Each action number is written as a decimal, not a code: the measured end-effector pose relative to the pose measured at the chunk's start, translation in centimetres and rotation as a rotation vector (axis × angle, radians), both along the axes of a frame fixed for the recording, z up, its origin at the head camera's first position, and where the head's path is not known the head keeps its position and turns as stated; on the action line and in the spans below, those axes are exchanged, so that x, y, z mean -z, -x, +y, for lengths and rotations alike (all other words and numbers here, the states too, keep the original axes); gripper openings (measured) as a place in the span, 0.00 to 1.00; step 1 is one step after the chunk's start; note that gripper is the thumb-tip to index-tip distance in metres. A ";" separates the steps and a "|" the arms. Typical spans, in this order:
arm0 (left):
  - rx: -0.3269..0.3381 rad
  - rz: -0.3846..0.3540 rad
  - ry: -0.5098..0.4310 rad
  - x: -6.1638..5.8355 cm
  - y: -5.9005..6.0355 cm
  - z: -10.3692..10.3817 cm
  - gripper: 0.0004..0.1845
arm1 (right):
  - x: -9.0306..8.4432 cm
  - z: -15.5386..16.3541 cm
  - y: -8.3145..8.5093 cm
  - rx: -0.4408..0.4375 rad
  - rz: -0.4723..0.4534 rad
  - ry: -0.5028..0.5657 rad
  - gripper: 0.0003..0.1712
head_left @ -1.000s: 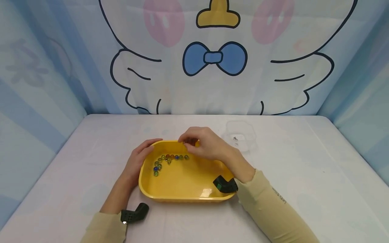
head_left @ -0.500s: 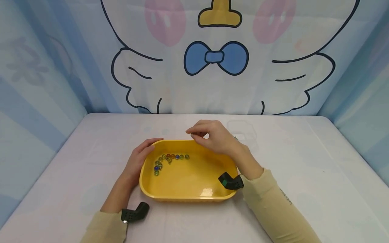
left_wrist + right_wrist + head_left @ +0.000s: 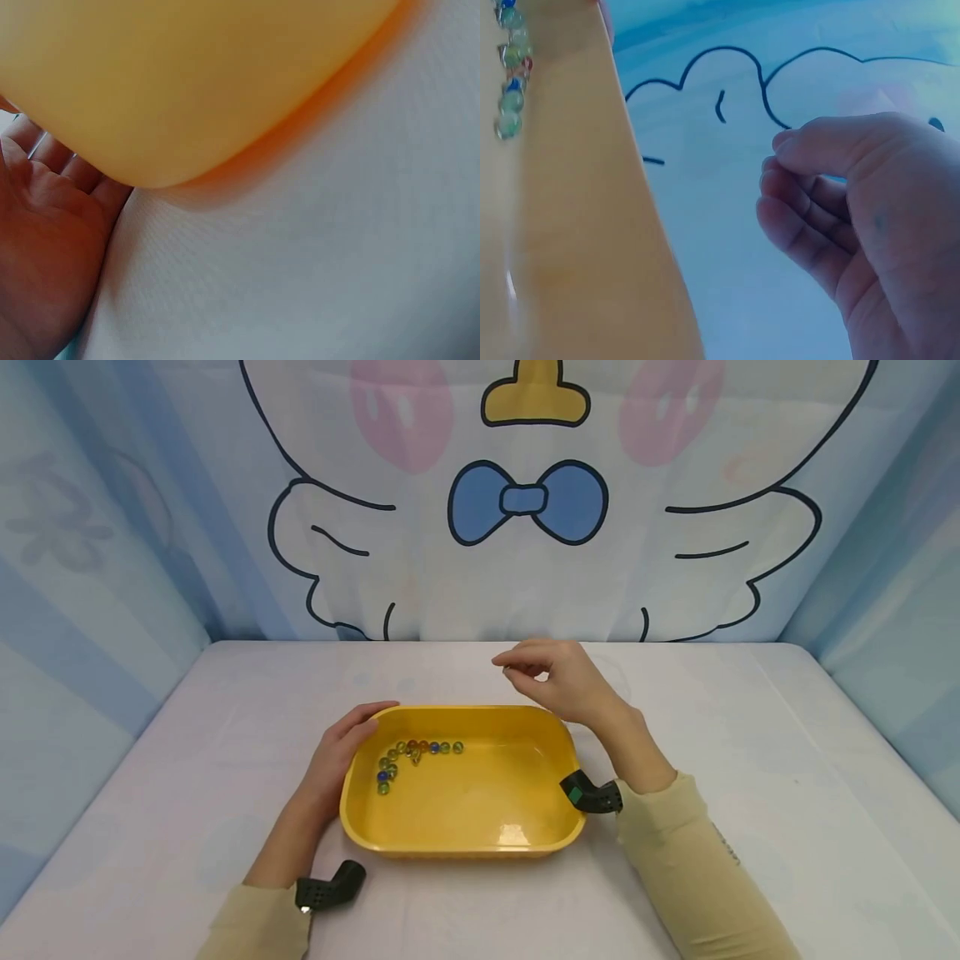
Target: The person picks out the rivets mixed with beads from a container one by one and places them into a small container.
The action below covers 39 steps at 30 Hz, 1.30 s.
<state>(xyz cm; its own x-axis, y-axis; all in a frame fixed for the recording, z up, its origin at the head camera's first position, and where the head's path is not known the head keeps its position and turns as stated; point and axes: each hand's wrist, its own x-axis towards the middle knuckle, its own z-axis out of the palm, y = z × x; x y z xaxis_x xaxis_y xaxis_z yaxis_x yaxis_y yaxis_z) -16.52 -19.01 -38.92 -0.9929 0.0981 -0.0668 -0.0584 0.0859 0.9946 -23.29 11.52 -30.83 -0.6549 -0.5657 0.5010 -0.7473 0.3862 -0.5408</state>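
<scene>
The yellow tray [image 3: 480, 814] lies on the desk [image 3: 750, 760] between the 2 hands, with its long axis running from left to right. The left hand [image 3: 339, 758] rests against the tray's left wall with straight, relaxed fingers, the fingertips at the far left corner; in the left wrist view the palm [image 3: 45, 262] touches the outside of the tray [image 3: 187, 82] and grips nothing.

Inside the tray, a curved row of glass marbles [image 3: 408, 756] lies in the far left part, just beside the left hand and well apart from the right one. The left hand is therefore the nearer one to them.

The right hand [image 3: 558, 681] hovers above the desk, beyond the far right corner of the tray. Its fingers are curled and the thumb meets the fingertips [image 3: 784, 161] as in a pinch. It is not possible to tell whether a marble is between them, because neither view shows one.

Behind this hand a clear plastic container [image 3: 611, 672] is only faintly visible.

No brand or readable writing is seen; small marks on the right sleeve [image 3: 723, 847] are too small to read.
</scene>
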 end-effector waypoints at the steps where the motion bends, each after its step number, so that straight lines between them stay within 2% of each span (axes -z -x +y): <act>1: 0.000 -0.001 0.001 0.0 0.0 0.0 0.23 | 0.0 0.3 0.0 0.011 -0.003 0.003 0.12; 6: 0.000 -0.009 -0.002 0.0 0.0 0.0 0.23 | -0.1 1.4 0.2 0.074 -0.009 -0.007 0.12; 17: -0.004 -0.011 -0.011 0.1 0.0 0.1 0.22 | 0.0 3.3 0.8 0.153 -0.020 0.001 0.11; 26: 0.002 -0.012 -0.011 0.0 0.0 0.1 0.23 | 0.2 4.3 1.0 0.225 -0.053 -0.042 0.11; 39: 0.002 -0.019 -0.004 -0.2 0.0 0.1 0.23 | -0.1 6.4 1.4 0.304 -0.050 0.002 0.11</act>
<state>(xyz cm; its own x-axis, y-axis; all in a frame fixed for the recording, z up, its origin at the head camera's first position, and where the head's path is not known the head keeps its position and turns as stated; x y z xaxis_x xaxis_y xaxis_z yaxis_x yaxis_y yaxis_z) -16.52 -18.88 -38.73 -0.9913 0.1004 -0.0851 -0.0770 0.0816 0.9937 -24.67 17.93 -30.77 -0.8178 -0.3396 0.4646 -0.5703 0.5869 -0.5748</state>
